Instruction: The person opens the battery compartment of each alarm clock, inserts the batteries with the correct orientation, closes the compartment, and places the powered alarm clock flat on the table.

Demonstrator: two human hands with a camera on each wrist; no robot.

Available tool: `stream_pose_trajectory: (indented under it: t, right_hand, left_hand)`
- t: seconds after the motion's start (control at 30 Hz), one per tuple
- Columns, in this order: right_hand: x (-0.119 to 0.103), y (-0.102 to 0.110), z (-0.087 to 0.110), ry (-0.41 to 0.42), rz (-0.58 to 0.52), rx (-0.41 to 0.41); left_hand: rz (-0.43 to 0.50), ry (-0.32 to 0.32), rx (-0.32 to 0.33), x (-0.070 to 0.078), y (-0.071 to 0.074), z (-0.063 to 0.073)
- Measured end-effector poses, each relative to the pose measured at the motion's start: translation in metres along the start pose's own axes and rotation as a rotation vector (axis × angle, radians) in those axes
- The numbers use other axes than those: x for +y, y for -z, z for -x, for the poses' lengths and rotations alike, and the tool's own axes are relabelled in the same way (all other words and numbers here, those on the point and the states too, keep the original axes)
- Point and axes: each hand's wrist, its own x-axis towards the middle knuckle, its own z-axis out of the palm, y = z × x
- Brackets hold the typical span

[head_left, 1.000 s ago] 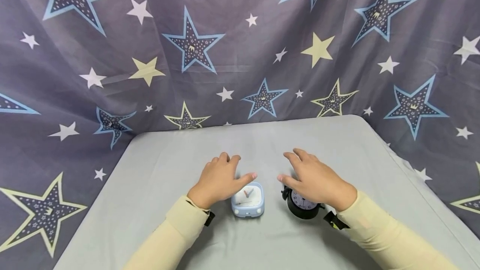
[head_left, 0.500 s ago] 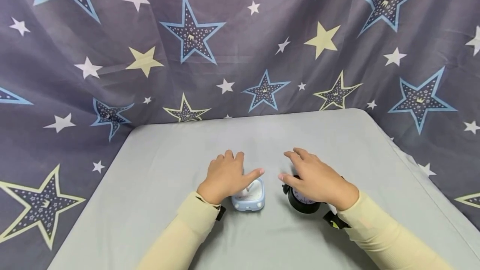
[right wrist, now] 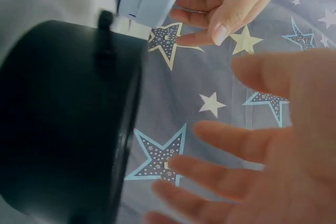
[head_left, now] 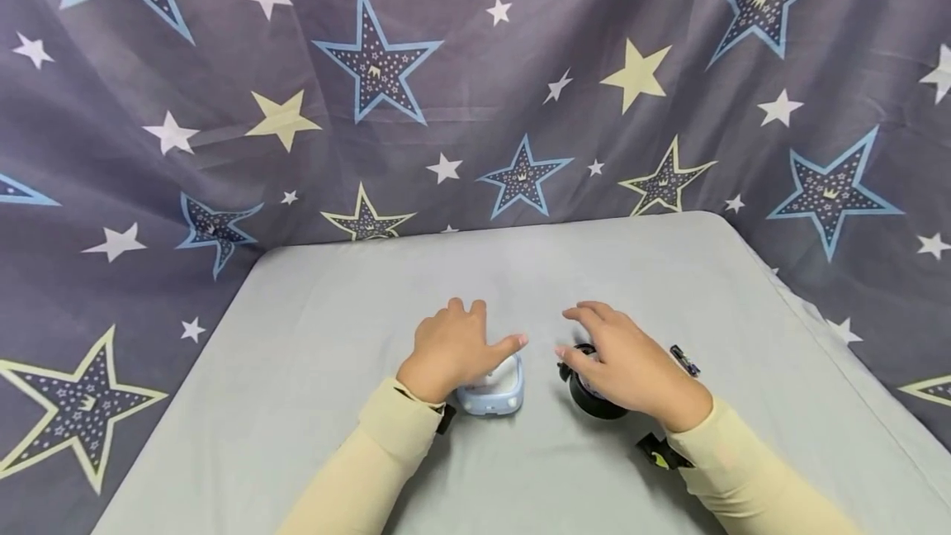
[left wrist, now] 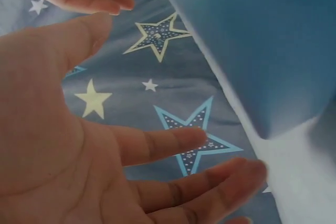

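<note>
Table [head_left: 253, 411] (grey): blue clock [head_left: 492, 401], black clock [head_left: 593, 403].

Head cam bright, soft shadows; wrist cams dim, fgnd blurry.

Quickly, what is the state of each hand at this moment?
Left hand: open, near the light-blue clock, holding nothing.
Right hand: open, near the black alarm clock, holding nothing.
</note>
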Motion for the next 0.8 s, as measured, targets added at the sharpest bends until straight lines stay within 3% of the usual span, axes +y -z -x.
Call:
stream_pose_trajectory:
  t: [0.17,0.33,0.8]
  right_hand:
    - [0.003,-0.005,0.005,0.04,-0.036,0.192]
    - [0.009,-0.011,0.006,0.064,-0.077,0.318]
    - [0.02,-0.019,0.007,0.077,-0.11,0.413]
  left_hand:
    - [-0.014,-0.002,-0.013,0.004,0.001,0.002]
    - [-0.028,0.005,-0.018,0.005,0.001,0.004]
    - [-0.064,0.051,0.042,0.011,-0.009,0.006]
